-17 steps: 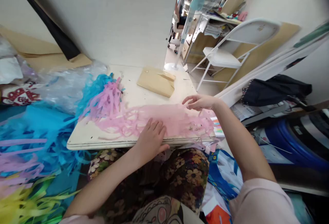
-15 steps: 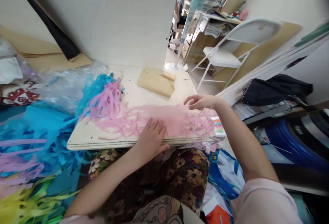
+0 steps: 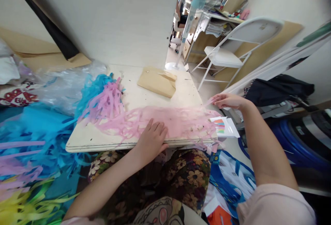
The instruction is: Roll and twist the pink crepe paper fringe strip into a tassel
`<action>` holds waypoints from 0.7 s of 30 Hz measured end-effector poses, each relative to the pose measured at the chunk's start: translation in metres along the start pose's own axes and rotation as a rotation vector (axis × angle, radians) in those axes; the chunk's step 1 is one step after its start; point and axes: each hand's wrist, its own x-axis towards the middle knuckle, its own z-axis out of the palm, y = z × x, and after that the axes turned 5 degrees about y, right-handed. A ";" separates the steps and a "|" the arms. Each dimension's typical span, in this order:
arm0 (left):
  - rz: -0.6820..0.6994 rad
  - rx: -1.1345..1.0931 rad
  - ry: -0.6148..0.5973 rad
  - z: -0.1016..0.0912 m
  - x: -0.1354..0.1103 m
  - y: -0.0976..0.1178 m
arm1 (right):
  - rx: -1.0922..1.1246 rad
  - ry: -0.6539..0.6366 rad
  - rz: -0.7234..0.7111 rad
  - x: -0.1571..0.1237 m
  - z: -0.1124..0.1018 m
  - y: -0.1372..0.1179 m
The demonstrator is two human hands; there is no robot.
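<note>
A sheet of pale pink tissue paper (image 3: 178, 120), cut into long fringe strips, lies flat across the near part of a small cream table (image 3: 103, 141). My left hand (image 3: 152, 139) presses flat on the sheet at the table's front edge, fingers together and stretched out. My right hand (image 3: 227, 101) is past the table's right edge, fingers pinched on a thin pink strip (image 3: 208, 103) that it pulls outward from the sheet.
A bundle of pink and blue fringe (image 3: 103, 97) sits on the table's left. A brown envelope (image 3: 157, 81) lies at the back. Blue, pink and yellow fringe (image 3: 28, 139) is heaped at left. A white folding chair (image 3: 227, 54) and fan stand (image 3: 186, 28) are behind.
My right hand has moved rightward off the table, drawing a pink strip out with it. My left hand stays pressed on the sheet. A small colour card at the table's right edge now shows.
</note>
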 end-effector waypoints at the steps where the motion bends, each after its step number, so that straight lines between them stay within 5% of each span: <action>1: 0.001 0.001 0.003 0.000 0.000 0.000 | -0.046 0.042 0.014 -0.005 -0.002 0.001; 5: 0.015 0.009 0.027 0.003 -0.001 0.000 | -0.171 0.295 0.013 -0.040 0.005 -0.023; 8: 0.019 0.015 0.055 0.005 -0.003 0.000 | -0.193 0.492 -0.116 -0.078 0.038 -0.064; 12: 0.049 0.024 0.099 0.008 -0.007 0.000 | -0.272 0.368 -0.679 -0.114 0.098 -0.098; 16: 0.058 0.065 0.165 0.010 -0.012 -0.005 | -0.365 0.365 -0.719 -0.119 0.126 -0.091; 21: 0.044 0.078 0.216 0.012 -0.021 -0.011 | -0.371 0.407 -0.658 -0.114 0.112 -0.064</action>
